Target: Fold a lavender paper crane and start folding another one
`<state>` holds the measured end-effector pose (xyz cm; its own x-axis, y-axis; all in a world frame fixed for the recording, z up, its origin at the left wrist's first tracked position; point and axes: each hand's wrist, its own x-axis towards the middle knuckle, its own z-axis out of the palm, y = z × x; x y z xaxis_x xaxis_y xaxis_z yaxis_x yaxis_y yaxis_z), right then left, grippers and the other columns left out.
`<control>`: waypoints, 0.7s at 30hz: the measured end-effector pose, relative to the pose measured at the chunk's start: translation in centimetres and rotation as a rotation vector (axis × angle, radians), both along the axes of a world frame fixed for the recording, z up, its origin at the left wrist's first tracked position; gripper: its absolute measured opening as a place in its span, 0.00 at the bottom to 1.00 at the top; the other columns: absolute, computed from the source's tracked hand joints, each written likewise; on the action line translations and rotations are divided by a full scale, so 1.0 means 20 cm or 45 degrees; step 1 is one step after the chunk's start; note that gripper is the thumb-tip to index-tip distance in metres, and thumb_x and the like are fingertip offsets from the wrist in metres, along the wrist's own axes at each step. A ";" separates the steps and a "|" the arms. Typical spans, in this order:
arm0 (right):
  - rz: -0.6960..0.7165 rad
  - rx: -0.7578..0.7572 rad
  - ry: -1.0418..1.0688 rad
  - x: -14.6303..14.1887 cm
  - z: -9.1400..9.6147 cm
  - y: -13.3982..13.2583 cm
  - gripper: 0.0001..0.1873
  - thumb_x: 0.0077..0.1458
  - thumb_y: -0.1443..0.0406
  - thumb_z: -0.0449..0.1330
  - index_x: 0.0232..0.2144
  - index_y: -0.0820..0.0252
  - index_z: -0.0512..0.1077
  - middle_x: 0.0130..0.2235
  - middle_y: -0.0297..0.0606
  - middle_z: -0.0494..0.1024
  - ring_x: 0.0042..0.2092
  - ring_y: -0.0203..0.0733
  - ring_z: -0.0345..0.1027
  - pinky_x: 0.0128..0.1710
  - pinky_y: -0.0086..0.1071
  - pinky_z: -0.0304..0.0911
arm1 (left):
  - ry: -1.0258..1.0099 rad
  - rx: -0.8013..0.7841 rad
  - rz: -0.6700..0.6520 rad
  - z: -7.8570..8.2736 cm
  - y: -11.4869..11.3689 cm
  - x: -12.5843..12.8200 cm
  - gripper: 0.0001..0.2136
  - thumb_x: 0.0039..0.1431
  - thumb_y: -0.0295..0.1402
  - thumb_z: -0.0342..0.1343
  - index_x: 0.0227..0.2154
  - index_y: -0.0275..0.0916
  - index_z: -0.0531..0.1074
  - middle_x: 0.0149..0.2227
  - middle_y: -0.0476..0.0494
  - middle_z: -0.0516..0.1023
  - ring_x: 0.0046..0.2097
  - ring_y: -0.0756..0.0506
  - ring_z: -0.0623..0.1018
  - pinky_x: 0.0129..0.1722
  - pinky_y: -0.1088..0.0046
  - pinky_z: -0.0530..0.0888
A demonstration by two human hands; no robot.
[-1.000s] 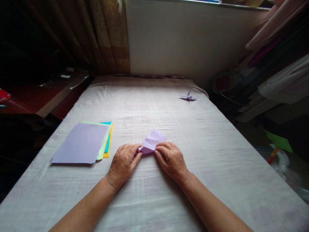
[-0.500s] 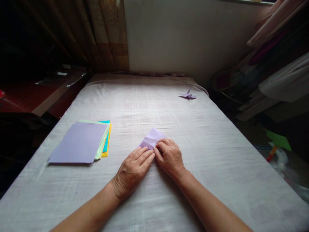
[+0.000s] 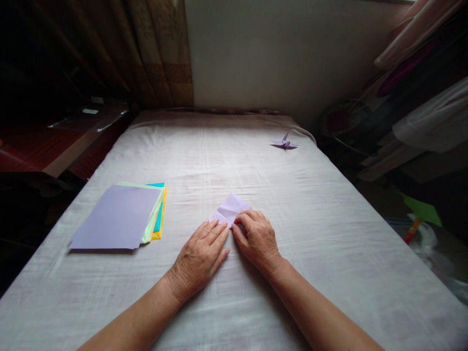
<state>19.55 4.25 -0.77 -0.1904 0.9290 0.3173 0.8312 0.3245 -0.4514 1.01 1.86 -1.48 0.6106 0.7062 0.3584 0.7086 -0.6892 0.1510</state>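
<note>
Pale cloth covers the bed [image 3: 292, 253], which runs away from the viewer to a plain wall [image 3: 278, 53], with a curtain [image 3: 161, 53] at the far left and hung clothes [image 3: 427, 117] at the right. Folded lilac paper [image 3: 230, 209] lies flat on the cloth near the middle of the bed, just beyond both hands and touching them; its visible part is a creased diamond whose long axis runs from near left to far right, the far corner pointing away from the viewer.

Left hand [image 3: 201, 256]: flat, palm down, fingers straight and close together, their tips on or at the near left edge of the paper. It presses rather than grips.

Right hand [image 3: 258, 239]: knuckles raised, fingers curled, the tips resting on the near right part of the paper; whether thumb and forefinger pinch a flap cannot be told, since the hand hides the contact. Both hands lie about equally near the paper and meet at its near corner, so the sheet extends forward from the fingertips.

A stack of coloured sheets [image 3: 120, 219], lilac on top with green, teal and yellow edges showing, lies well to the left of the left hand. A finished lilac crane [image 3: 284, 143] stands far off near the right rear edge of the bed.
</note>
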 end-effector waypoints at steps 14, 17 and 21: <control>0.038 0.018 0.129 0.03 -0.03 0.01 0.07 0.57 0.71 0.54 0.34 0.57 0.71 0.36 0.39 0.76 0.41 0.45 0.67 0.44 0.37 0.60 | -0.004 -0.083 0.032 -0.02 0.00 0.00 0.20 0.67 0.35 0.46 0.60 0.36 0.65 0.60 0.39 0.70 0.62 0.40 0.67 0.63 0.57 0.65; 0.038 0.025 0.186 0.04 -0.04 0.01 0.08 0.56 0.71 0.53 0.35 0.57 0.70 0.36 0.39 0.76 0.41 0.44 0.68 0.43 0.36 0.61 | -0.003 -0.086 0.034 -0.02 0.00 0.00 0.20 0.67 0.35 0.46 0.59 0.36 0.65 0.60 0.39 0.70 0.62 0.40 0.67 0.63 0.57 0.65; -0.002 0.019 0.091 0.02 -0.03 0.02 0.02 0.56 0.65 0.58 0.34 0.57 0.70 0.36 0.39 0.76 0.41 0.46 0.67 0.44 0.38 0.60 | 0.003 -0.050 0.028 -0.01 0.00 0.00 0.20 0.68 0.35 0.46 0.59 0.34 0.65 0.59 0.38 0.71 0.61 0.40 0.69 0.62 0.58 0.65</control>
